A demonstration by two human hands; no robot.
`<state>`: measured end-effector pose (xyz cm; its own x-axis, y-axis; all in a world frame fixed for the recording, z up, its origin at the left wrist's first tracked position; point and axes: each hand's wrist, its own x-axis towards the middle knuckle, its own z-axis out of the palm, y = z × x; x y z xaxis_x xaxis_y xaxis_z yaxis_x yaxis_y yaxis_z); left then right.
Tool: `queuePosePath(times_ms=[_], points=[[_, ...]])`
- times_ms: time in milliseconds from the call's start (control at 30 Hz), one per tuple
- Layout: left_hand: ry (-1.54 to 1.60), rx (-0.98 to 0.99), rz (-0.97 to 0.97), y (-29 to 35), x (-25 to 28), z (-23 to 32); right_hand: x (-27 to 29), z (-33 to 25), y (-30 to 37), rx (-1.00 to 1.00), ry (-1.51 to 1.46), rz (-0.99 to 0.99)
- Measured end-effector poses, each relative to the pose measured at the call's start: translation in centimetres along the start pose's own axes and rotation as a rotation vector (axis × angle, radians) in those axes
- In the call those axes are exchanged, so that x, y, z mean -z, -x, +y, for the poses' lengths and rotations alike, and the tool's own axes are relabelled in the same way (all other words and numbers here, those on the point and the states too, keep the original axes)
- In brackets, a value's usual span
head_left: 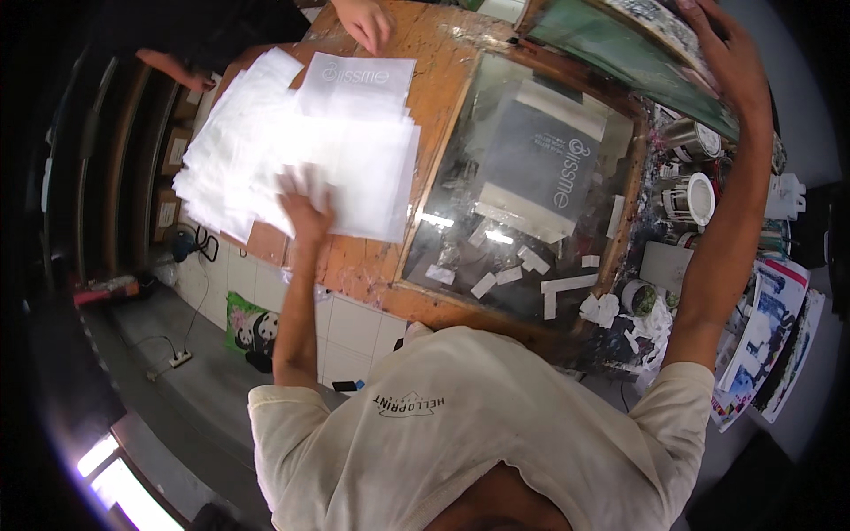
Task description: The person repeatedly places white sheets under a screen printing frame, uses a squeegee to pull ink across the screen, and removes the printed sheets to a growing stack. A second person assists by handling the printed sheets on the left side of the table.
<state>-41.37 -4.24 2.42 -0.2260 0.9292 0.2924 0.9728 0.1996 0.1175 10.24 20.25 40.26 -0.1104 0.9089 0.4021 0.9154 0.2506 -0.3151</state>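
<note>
My left hand (305, 208), fingers spread and slightly blurred, is over the near part of a spread pile of white translucent sheets or pouches (363, 177). I cannot tell whether it touches them. At the upper right my right hand (728, 57) grips the edge of a raised screen printing frame (611, 53) with a green mesh, tilted up at the far side. Below it lies a wood-edged glass printing board (434, 252). On this glass is a grey rectangle with a white printed logo (536, 150), with cream strips along two of its sides.
Another person's hand (363, 22) is beside the pile at the far edge, and their other hand (199, 81) is at its left. Paint cans (695, 199) and crumpled tissue (651, 332) crowd the right side. Tape scraps (509, 276) dot the glass.
</note>
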Motion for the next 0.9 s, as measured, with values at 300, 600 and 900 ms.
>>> queuePosePath(times_ms=[300,600,900], points=[[0.084,0.137,-0.196,4.0,-0.6,17.3,-0.6,1.5,0.5,0.142,-0.141,0.043],[0.233,-0.178,-0.2,2.6,-5.7,32.0,-1.2,2.6,1.6,0.192,0.004,0.066],[0.465,-0.427,-0.363,2.9,-6.5,46.0,0.4,2.6,1.3,0.072,-0.079,0.004]])
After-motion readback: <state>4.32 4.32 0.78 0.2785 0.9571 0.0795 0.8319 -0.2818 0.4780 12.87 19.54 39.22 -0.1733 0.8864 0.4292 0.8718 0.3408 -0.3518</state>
